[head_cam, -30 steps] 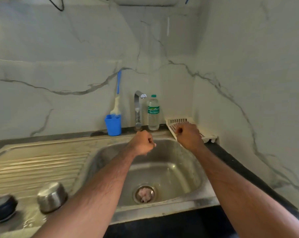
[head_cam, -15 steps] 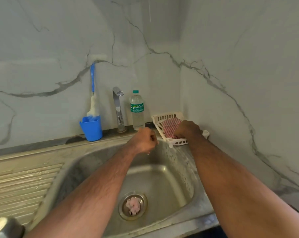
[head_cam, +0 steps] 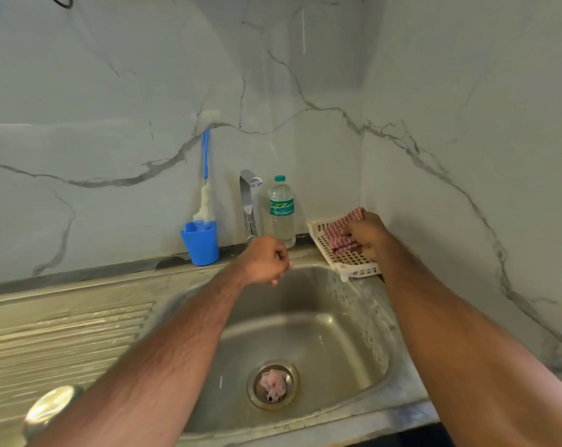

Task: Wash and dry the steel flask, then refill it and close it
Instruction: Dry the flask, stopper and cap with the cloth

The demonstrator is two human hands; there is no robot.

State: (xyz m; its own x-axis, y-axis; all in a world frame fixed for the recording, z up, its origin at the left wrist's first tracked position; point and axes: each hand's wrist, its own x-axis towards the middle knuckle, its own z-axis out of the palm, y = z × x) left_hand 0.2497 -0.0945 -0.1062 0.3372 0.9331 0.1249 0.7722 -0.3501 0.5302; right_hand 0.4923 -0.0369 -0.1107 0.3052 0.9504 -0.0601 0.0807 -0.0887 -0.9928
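Note:
The steel flask [head_cam: 49, 406] stands on the ribbed drainboard at the lower left, partly hidden by my left forearm. My right hand [head_cam: 368, 235] grips a red checked cloth [head_cam: 341, 233] that lies in a white slotted tray [head_cam: 353, 264] at the sink's back right corner. My left hand [head_cam: 266, 261] hovers in a fist over the back rim of the steel sink [head_cam: 353, 321], holding nothing I can see. A clear water bottle [head_cam: 282, 211] with a green label stands beside the tap [head_cam: 249, 201].
A blue cup [head_cam: 200, 241] holding a bottle brush [head_cam: 205, 201] stands left of the tap against the marble wall. The sink's drain [head_cam: 273, 383] has pink scraps in it. The ribbed drainboard [head_cam: 63, 330] stretches left. A marble wall closes the right side.
My right hand has closed on the checked cloth and lifted part of it off the tray. The view has shifted back left, showing the flask's top again. My left fist has barely moved.

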